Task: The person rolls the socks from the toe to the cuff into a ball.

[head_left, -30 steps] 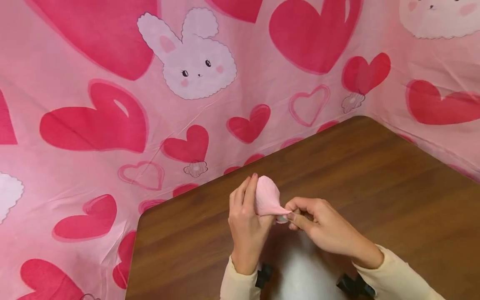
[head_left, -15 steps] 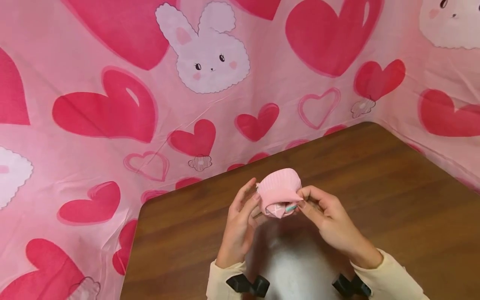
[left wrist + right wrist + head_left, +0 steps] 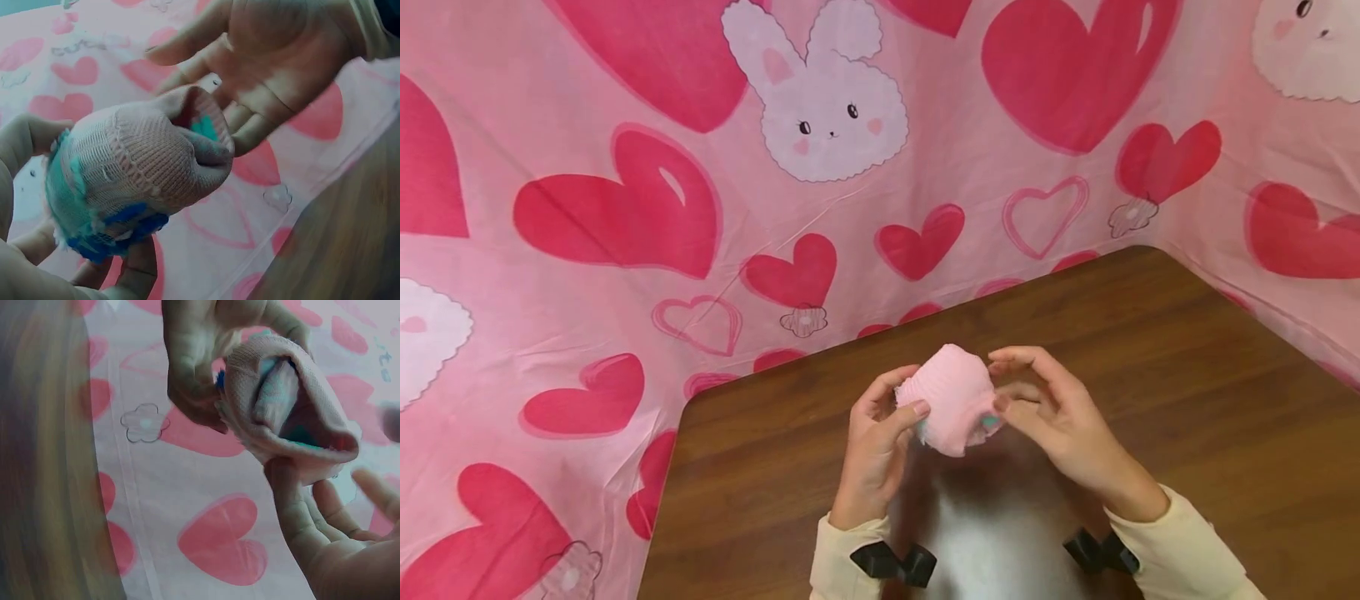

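A balled-up pink sock (image 3: 951,396) is held above the table. Its ribbed cuff is folded over a bundle, and loose blue and teal threads show on the side in the left wrist view. My left hand (image 3: 880,442) grips the ball, thumb on the near side and fingers behind. To the right, my right hand (image 3: 1067,425) has its fingers spread, with the thumb tip right at the cuff's edge. From the right wrist view the cuff opening (image 3: 300,425) gapes, with pale and teal fabric tucked inside.
Below the hands lies a brown wooden table (image 3: 1187,400) with a bright reflection near its front. A pink cloth (image 3: 850,217) printed with hearts and rabbits hangs behind it and to the right. Black wrist mounts (image 3: 891,565) sit at both cream sleeves.
The sock ball has turned, and its opening now points right. My right hand has gone from pinching the cuff to spread fingers; my left hand has shifted its hold, thumb across the near side.
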`<state>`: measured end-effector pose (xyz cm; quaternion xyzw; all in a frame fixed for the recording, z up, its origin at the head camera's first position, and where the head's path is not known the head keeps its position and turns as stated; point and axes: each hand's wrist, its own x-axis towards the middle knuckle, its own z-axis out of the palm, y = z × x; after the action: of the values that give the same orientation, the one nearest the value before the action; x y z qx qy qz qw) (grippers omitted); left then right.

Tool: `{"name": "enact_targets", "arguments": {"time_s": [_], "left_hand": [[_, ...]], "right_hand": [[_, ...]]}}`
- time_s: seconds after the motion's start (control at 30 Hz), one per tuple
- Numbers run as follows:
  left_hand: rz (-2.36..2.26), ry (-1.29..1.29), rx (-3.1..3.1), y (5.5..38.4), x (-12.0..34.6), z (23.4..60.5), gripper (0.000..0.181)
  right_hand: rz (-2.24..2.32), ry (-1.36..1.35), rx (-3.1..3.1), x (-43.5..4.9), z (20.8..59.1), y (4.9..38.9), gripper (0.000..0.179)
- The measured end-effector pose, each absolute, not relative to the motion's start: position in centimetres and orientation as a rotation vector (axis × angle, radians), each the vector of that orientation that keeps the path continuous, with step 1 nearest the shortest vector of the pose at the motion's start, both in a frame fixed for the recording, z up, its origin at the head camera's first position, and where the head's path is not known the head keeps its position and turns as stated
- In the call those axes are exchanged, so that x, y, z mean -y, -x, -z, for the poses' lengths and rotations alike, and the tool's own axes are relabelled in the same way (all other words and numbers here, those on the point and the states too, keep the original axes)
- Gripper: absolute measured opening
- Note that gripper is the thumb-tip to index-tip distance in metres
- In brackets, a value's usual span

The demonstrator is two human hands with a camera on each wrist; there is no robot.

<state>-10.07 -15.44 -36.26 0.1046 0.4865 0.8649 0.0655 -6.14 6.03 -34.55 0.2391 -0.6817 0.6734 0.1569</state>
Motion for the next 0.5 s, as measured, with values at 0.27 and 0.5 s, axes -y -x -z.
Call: {"name": "enact_targets", "arguments": {"time_s": [0.27,0.5], "left_hand": [[-2.702,-0.379,-1.71,9.4,15.5,36.1,0.052],[-2.642,-0.332,-1.759,9.6,15.7,36.6,0.061]], "right_hand": [[-1.773,-0.618,2.079,-5.8,34.9,6.9,0.058],[-1.81,-0.551,2.095,-5.5,35.8,8.0,0.054]]}}
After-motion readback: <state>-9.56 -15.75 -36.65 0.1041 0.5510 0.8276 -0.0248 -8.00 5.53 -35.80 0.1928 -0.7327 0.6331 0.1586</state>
